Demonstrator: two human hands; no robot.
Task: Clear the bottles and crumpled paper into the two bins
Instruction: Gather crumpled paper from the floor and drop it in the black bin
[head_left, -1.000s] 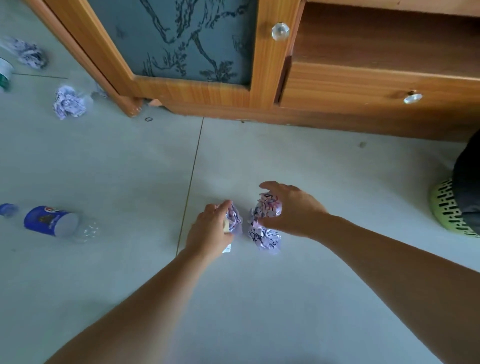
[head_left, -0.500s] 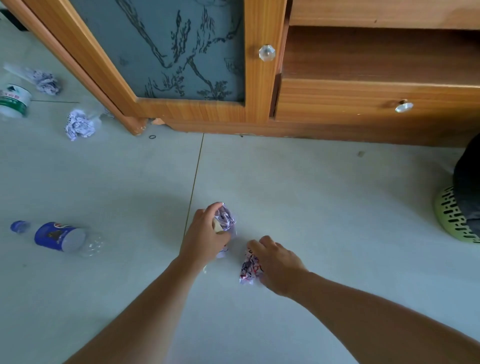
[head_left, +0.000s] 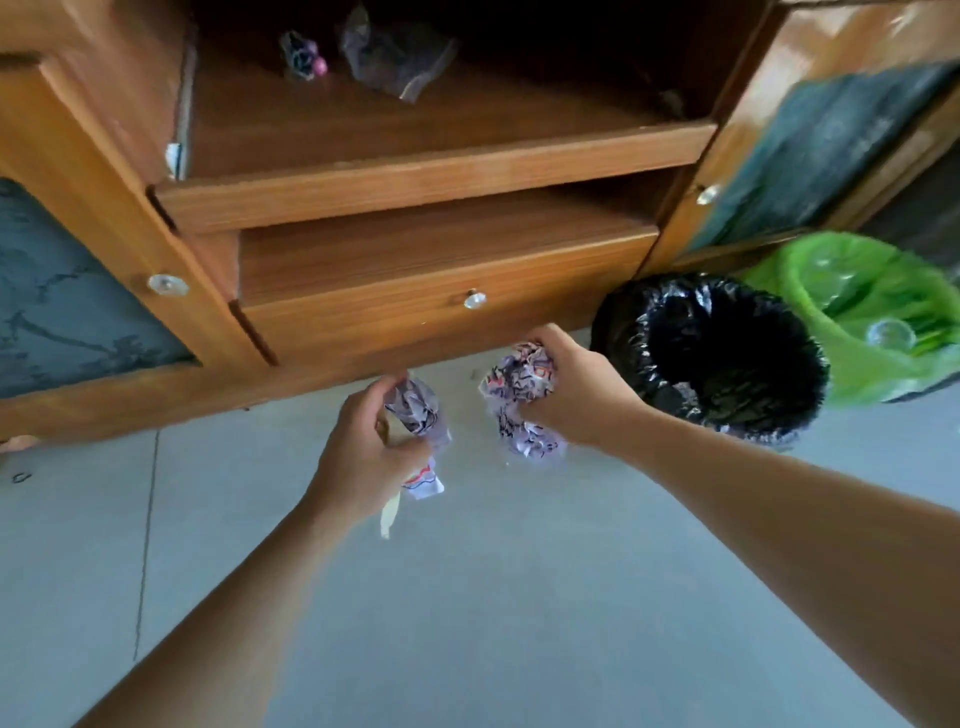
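Observation:
My left hand (head_left: 363, 452) grips a crumpled printed paper ball (head_left: 418, 410) above the grey floor. My right hand (head_left: 582, 395) holds crumpled paper too: a wad (head_left: 519, 371) in the fingers and another lump (head_left: 532, 441) hanging below the palm. A bin lined with a black bag (head_left: 623, 332) stands just right of my right hand. Beyond it is a bin with a green liner (head_left: 779, 275), and clear plastic bottles (head_left: 891, 335) lie inside it.
A wooden cabinet (head_left: 426, 182) with open shelves, a drawer with a clear knob (head_left: 474, 300) and dark patterned doors fills the top of the view. Small dark items (head_left: 384, 57) lie on the upper shelf. Grey tiled floor (head_left: 493, 597) lies under my arms.
Both hands have lifted off the floor with the paper. My view has swung right, so both bins now show and the floor bottles and paper at left are out of sight.

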